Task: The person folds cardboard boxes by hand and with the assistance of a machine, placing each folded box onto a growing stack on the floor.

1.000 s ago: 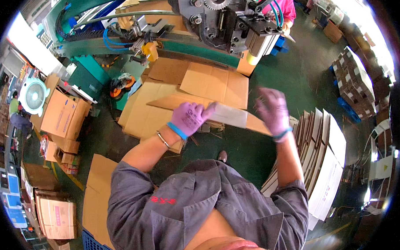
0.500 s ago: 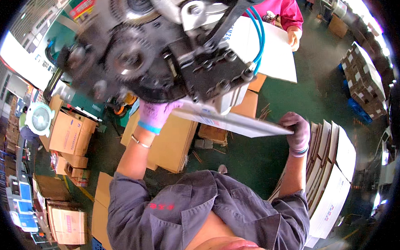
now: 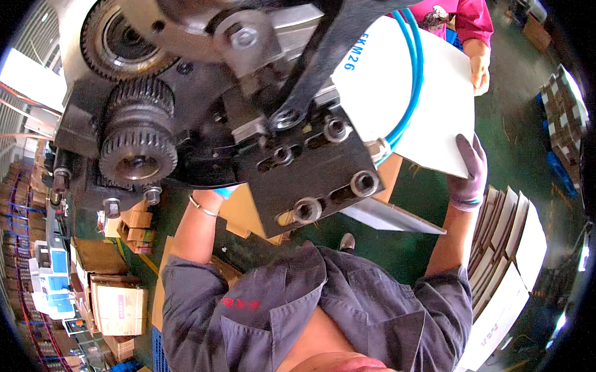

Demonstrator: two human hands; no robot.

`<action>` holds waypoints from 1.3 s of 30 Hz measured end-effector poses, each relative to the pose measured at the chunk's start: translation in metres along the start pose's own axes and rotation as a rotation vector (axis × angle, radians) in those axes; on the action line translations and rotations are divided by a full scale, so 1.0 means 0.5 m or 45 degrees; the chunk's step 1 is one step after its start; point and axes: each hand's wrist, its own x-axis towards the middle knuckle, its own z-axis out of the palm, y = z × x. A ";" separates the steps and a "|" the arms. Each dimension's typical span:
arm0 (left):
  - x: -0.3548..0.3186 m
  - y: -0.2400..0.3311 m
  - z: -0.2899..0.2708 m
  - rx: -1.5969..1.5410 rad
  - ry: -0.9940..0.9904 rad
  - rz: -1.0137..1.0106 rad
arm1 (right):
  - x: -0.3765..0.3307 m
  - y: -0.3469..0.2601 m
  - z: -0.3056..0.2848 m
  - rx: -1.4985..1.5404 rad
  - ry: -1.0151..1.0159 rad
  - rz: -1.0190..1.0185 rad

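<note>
A large white cardboard sheet (image 3: 433, 96) lies between me and a co-worker at the far side. At its near right corner, my right hand (image 3: 467, 173), in a purple-grey glove, is closed on the edge. Lower down, a second white cardboard piece (image 3: 391, 217) juts out from under a dark machine head (image 3: 310, 162) toward my right forearm. That machine head hides my left hand; only the blue glove cuff (image 3: 226, 192) and bare wrist show beneath it. What the left fingers do is out of sight.
Across from me, a co-worker's hand (image 3: 480, 71) holds the large sheet's right edge. Blue hoses (image 3: 414, 83) curve from the machine. A stack of folded white cardboard (image 3: 504, 257) stands at my right. Brown cartons (image 3: 118, 304) are at the left, a loaded pallet (image 3: 565, 117) at far right.
My right hand has let go of the lower white cardboard and moved up and right to the large sheet's corner. The machine looms larger, and my left hand has gone behind it.
</note>
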 end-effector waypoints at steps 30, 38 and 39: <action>0.044 -0.115 0.105 -0.066 -0.156 0.113 | -0.150 -0.169 0.128 -0.183 0.323 0.118; 0.046 -0.083 0.063 0.201 -0.128 0.139 | -0.152 -0.160 0.154 0.078 0.558 0.184; 0.054 -0.084 0.061 0.261 0.033 0.257 | -0.153 -0.158 0.159 0.051 0.585 0.160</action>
